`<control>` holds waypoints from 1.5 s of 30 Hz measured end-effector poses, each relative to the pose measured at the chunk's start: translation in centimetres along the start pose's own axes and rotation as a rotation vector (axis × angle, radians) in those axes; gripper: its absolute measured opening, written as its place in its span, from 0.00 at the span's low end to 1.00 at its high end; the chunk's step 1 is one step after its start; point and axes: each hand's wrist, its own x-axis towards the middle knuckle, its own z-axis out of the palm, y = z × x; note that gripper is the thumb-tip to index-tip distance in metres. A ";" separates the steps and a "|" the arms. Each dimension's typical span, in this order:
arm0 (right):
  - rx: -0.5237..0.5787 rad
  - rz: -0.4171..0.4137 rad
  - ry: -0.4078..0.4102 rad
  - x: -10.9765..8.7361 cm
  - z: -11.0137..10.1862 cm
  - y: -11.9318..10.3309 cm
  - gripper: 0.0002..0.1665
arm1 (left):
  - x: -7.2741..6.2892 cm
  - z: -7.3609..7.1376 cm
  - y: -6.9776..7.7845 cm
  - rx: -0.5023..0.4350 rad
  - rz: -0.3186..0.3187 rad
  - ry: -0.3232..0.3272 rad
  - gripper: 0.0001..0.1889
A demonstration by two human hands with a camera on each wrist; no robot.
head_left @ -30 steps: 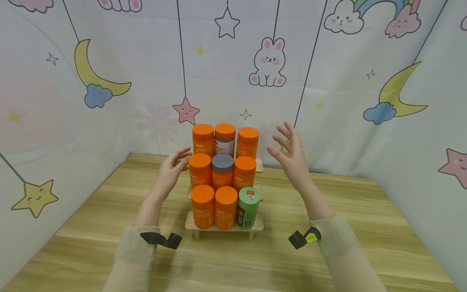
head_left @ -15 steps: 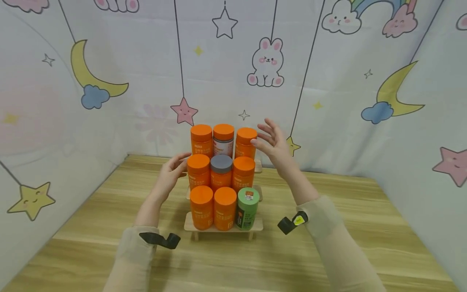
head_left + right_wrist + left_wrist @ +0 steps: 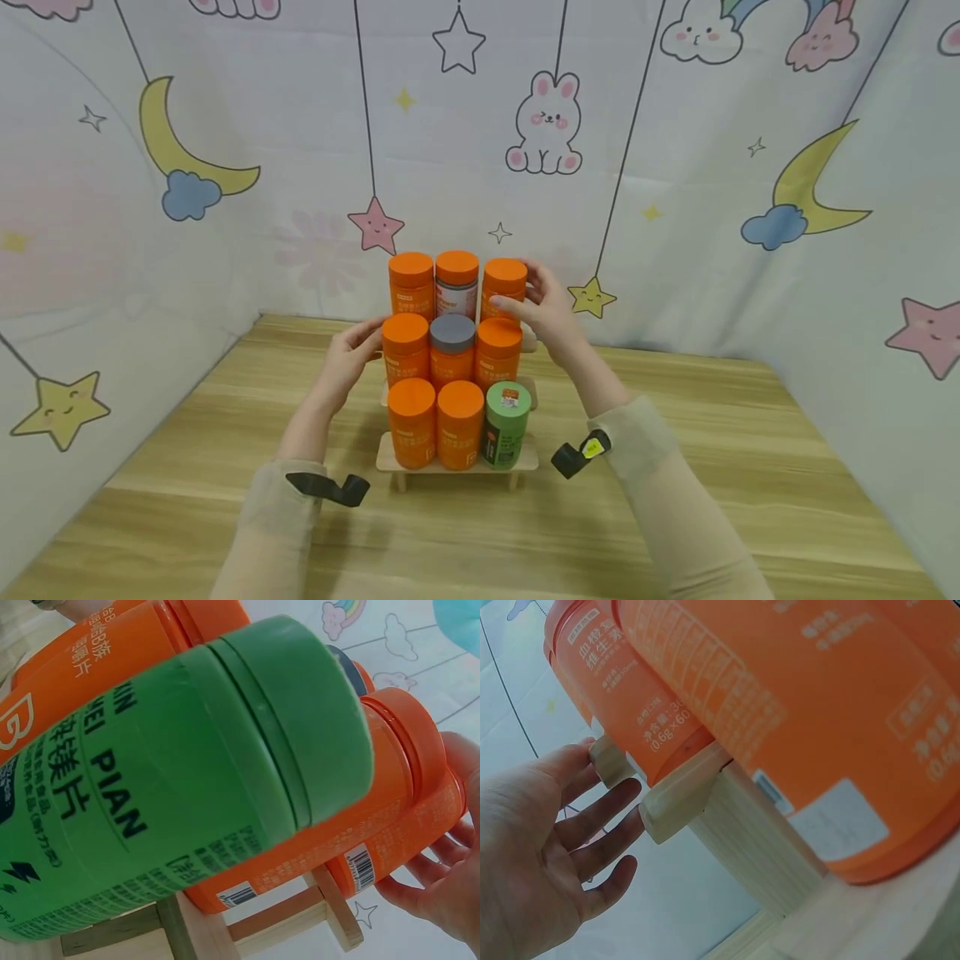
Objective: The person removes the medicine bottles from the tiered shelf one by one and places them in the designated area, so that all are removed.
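My right hand [image 3: 553, 315] holds the orange jar [image 3: 504, 273] at the right of the back row, thumb across its front and fingers curled around the far side. The right wrist view also shows this hand [image 3: 450, 889] at the rearmost jar [image 3: 409, 836]. My left hand [image 3: 348, 358] is at the left side of the stepped wooden rack [image 3: 386, 457]. In the left wrist view its loosely bent fingers [image 3: 604, 814] lie at the shelf ends [image 3: 679, 799], holding no jar; contact is hard to tell. A green jar [image 3: 508, 425] stands front right.
Several more orange jars [image 3: 413, 425] fill the three rack steps, one with a grey lid [image 3: 453, 333] in the middle. The rack stands on a wood-grain table [image 3: 712, 483]. Behind it hangs a printed cloth [image 3: 637, 108].
My right hand has moved left and in from the right side to the back right jar, and its fingers have closed around it. My left hand has barely moved.
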 end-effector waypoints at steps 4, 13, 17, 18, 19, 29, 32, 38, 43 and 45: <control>-0.009 -0.004 0.020 0.0 0.3 0.3 0.40 | -0.1 0.0 0.2 0.006 -0.004 0.004 0.26; -0.013 -0.014 0.047 -0.1 0.6 0.5 0.38 | 0.0 0.0 0.3 0.008 0.005 -0.027 0.24; 0.001 -0.023 0.060 -0.1 0.6 0.5 0.37 | 0.1 0.0 0.1 -0.008 0.006 -0.028 0.25; 0.003 -0.028 0.064 -0.1 0.6 0.5 0.36 | 0.1 0.0 0.1 -0.013 0.006 -0.027 0.25; 0.007 -0.032 0.066 0.0 0.6 0.5 0.36 | 0.1 0.0 0.1 -0.019 0.006 -0.026 0.25; 0.059 -0.094 0.115 -0.2 -0.5 0.5 0.35 | 0.1 0.1 -0.2 -0.056 0.011 -0.022 0.26; 0.039 -0.109 0.134 -0.5 -1.5 0.1 0.34 | 0.0 0.1 -0.3 -0.065 0.009 -0.022 0.26; -0.005 -0.099 0.200 -1.2 -3.8 0.2 0.35 | -0.2 0.1 -0.3 -0.092 0.001 -0.015 0.25; -0.009 -0.083 0.243 -1.8 -5.5 1.1 0.35 | -0.1 0.1 -0.4 -0.110 -0.013 -0.009 0.25; -0.019 -0.077 0.254 -2.1 -6.0 1.6 0.34 | -0.1 0.1 -0.5 -0.115 -0.013 -0.010 0.25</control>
